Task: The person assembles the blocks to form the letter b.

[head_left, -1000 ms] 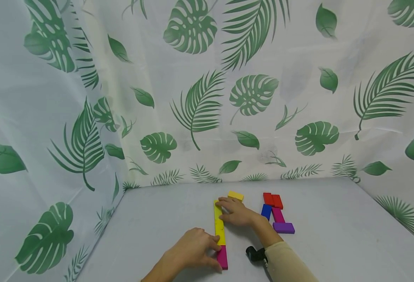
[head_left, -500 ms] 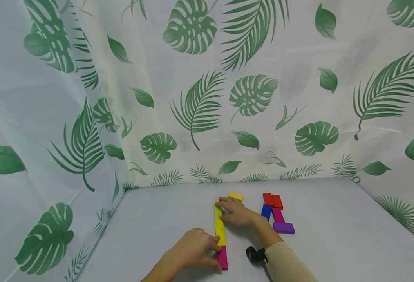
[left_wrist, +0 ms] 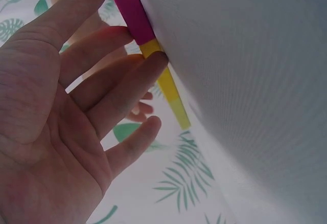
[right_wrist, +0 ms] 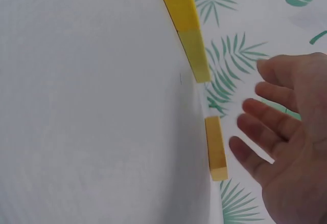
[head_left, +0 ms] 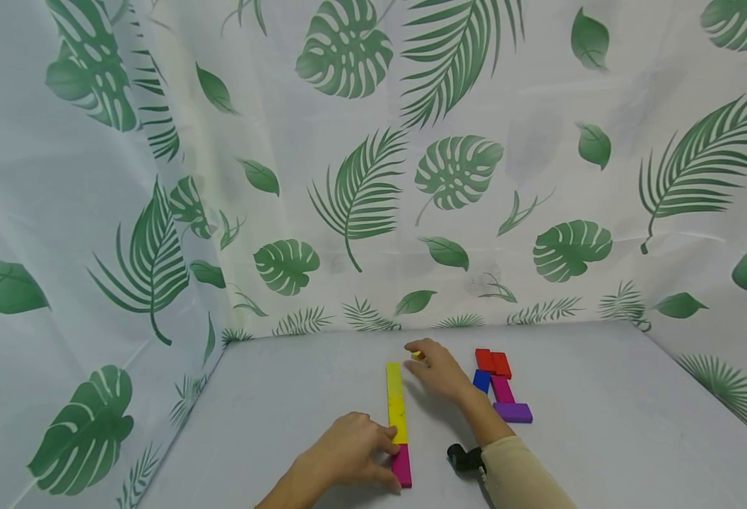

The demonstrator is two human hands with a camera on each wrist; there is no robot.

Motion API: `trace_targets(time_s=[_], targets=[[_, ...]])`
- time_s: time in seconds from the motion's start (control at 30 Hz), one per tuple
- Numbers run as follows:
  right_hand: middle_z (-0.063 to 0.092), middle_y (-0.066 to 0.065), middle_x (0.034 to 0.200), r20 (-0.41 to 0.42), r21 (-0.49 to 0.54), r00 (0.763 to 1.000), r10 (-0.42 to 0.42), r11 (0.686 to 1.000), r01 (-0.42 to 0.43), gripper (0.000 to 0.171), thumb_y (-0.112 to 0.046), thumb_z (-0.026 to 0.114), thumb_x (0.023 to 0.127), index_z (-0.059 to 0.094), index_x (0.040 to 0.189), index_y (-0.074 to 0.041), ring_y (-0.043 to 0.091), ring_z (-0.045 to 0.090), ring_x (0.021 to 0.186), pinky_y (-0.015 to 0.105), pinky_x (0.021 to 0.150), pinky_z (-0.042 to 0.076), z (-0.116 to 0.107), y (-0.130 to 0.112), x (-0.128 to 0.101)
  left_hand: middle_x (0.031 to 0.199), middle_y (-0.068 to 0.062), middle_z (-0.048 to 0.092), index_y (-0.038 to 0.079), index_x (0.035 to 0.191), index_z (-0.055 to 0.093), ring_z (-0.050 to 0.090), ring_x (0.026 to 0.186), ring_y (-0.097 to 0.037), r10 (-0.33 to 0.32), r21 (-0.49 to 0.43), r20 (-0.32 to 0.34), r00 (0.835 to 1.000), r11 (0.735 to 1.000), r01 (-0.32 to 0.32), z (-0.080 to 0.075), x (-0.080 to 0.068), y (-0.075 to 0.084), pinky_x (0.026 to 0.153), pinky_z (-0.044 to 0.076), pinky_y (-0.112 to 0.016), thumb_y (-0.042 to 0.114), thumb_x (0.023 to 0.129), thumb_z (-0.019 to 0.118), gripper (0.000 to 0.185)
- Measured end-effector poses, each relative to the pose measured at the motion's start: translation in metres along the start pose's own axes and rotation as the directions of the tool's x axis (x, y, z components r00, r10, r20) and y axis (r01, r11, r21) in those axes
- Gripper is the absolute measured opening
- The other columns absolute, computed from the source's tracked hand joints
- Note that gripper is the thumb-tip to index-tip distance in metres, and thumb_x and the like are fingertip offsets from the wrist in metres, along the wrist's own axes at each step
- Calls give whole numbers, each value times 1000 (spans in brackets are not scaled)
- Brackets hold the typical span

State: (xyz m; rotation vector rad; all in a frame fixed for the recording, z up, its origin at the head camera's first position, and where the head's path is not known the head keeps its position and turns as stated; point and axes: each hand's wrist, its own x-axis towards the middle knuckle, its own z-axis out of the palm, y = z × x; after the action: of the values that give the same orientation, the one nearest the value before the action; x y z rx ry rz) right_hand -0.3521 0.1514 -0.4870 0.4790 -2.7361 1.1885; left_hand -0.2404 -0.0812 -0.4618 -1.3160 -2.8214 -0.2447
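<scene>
The left hand (head_left: pixel 348 452) lies low on the grey cloth-covered table (head_left: pixel 284 396), its fingers straight and spread rather than clasped, the fingertips (left_wrist: pixel 156 60) pressing sideways against the near end of the long row of flat rectangular blocks (head_left: pixel 397 420) — where the last yellow piece meets the magenta flat block (head_left: pixel 401 465) at the thumb. It looks like a bracing hold, to my eye: nothing is gripped, the row is simply pinned so it stays straight. The row itself runs away from those fingertips, yellow pieces end to end, lying flat on the table. Past its far end, with a small gap between, sits the short yellow flat block (right_wrist: pixel 215 148), and the right hand (head_left: pixel 439 371) hovers over it with fingers loose and open, holding nothing; in the wrist view the fingertips (right_wrist: pixel 245 150) are just beside the block but apart from it. In the head view the hand covers most of that block, so only a sliver of yellow peeks out at the fingertips. To the right of that hand lies a small cluster — two red flat blocks (head_left: pixel 492 362), a blue flat block (head_left: pixel 480 381), a pink flat block (head_left: pixel 502 389) and a purple flat block (head_left: pixel 512 412) — touching one another, well clear of the row. A leaf-printed white curtain (head_left: pixel 373 177) hangs behind.
</scene>
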Motion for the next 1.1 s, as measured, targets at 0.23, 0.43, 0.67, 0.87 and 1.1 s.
trace_targets(time_s=[0.23,0.43,0.67,0.87,1.1], targets=[[52,19,154,-39,-48,998,-54,998,52,46,-21,67,101,60,144,-8,41,47,141,61,117,38,-3,6,1,125,9,75,31,114,82,71,110,-3,1,-7,8,1000,1000,-1,0,1,0,95,55,-28,64,75,84,51],[42,23,162,-14,-117,996,-83,990,81,54,-20,65,102,51,151,-3,45,36,150,66,121,29,-2,15,1,125,9,75,31,114,82,71,108,-3,2,2,6,1000,1000,-2,0,1,1,95,55,-28,64,76,84,51],[48,27,156,19,-161,997,-81,983,83,49,-17,62,102,55,147,2,51,41,143,71,117,29,0,19,-2,125,9,75,31,114,82,71,108,-4,9,12,-5,1000,1000,-9,1,1,1,94,55,-28,64,76,85,50],[58,16,151,11,-199,1000,-24,980,25,42,-18,66,101,64,140,-3,45,48,132,67,108,36,2,22,-1,125,8,75,31,114,82,71,110,-3,24,22,-18,1000,999,-23,1,1,0,94,55,-27,64,76,84,50],[55,19,151,38,-170,999,7,986,0,36,-1,64,99,67,135,0,42,53,135,57,115,43,1,22,1,127,9,74,32,114,82,70,111,-4,4,-1,10,1000,1000,-4,0,1,0,94,55,-27,65,77,83,51]])
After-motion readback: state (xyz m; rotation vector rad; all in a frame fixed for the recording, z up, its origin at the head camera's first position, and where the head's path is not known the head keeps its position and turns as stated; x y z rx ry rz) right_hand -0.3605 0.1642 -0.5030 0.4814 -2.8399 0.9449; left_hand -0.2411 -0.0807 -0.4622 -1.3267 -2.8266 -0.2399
